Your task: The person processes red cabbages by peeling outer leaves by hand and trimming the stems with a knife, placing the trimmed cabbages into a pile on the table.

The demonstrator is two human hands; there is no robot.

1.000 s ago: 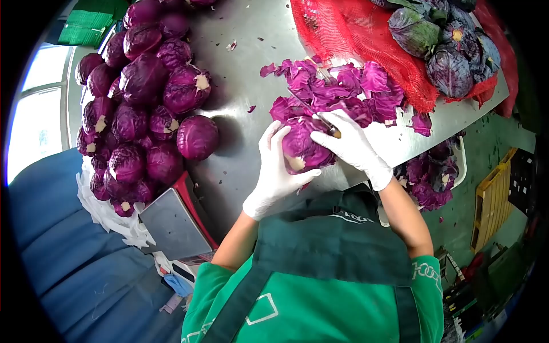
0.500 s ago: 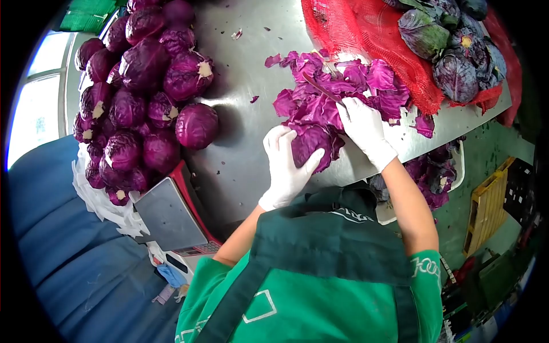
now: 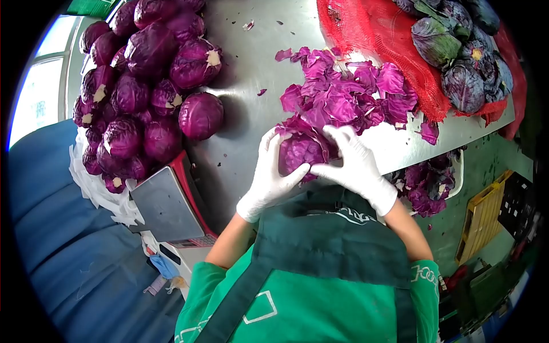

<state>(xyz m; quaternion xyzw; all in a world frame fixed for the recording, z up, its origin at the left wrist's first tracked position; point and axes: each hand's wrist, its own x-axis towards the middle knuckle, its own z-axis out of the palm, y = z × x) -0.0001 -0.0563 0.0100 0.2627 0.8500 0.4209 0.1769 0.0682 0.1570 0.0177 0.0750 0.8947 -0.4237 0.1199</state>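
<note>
A red cabbage (image 3: 303, 151) rests near the front edge of the metal table, its outer leaves partly loosened at the top. My left hand (image 3: 271, 174), in a white glove, is wrapped round its left side. On the right side my right hand (image 3: 357, 166), also gloved, curves its fingers round the head and a leaf. Both thumbs lie at the near side, almost touching. Just beyond the hands is a pile of loose purple leaves (image 3: 337, 97). The underside of the cabbage is hidden.
Many red cabbages (image 3: 131, 94) are heaped at left, beside a scale (image 3: 166, 206). A red mesh sack (image 3: 394, 43) with darker unpeeled cabbages (image 3: 463, 86) lies at right. Below the table edge stands a white bin (image 3: 458, 171) of leaves. A yellow pallet (image 3: 483, 220) is on the floor.
My right hand has come back from the leaf pile to the right side of the cabbage. The left hand and cabbage have shifted slightly left; a thin dark strip by the right fingers no longer shows.
</note>
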